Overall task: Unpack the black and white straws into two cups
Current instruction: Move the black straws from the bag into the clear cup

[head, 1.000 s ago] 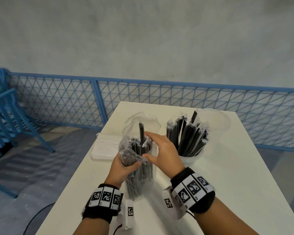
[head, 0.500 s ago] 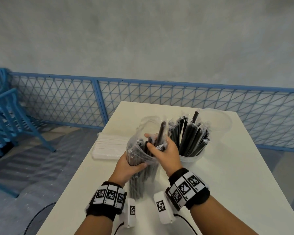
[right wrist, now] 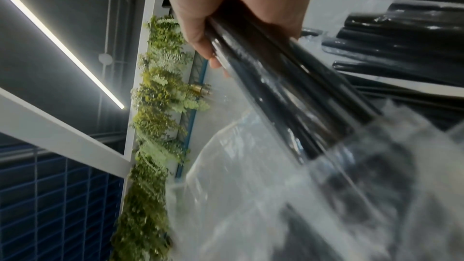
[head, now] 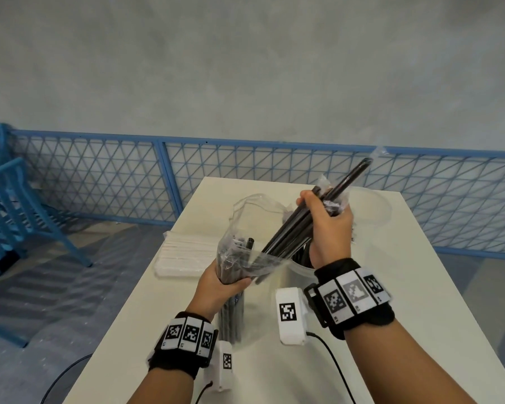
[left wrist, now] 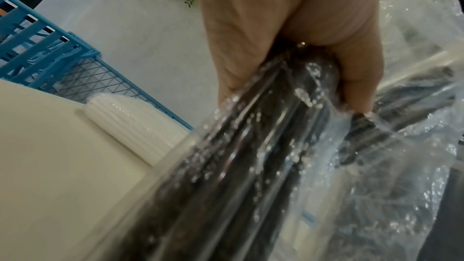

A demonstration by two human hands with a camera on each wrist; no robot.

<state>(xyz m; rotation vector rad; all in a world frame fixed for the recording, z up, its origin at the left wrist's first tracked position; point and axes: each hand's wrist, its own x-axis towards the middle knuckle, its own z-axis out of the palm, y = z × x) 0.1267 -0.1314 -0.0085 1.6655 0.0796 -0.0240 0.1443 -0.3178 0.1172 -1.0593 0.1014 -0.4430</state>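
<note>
Right hand (head: 328, 228) now grips black straws (head: 292, 233) lifted halfway from the left hand (head: 222, 282)'s gripped bag (head: 239, 258).

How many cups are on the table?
2. One cup with black straws stands behind the right hand, mostly hidden; an empty clear cup sits beyond it, farther right. Others could be hidden.

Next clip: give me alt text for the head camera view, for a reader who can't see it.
The right hand draws a bundle of black straws slantwise out of a clear plastic bag that the left hand grips upright on a white table. A pack of white straws lies to the left; a blue mesh fence stands behind.
</note>
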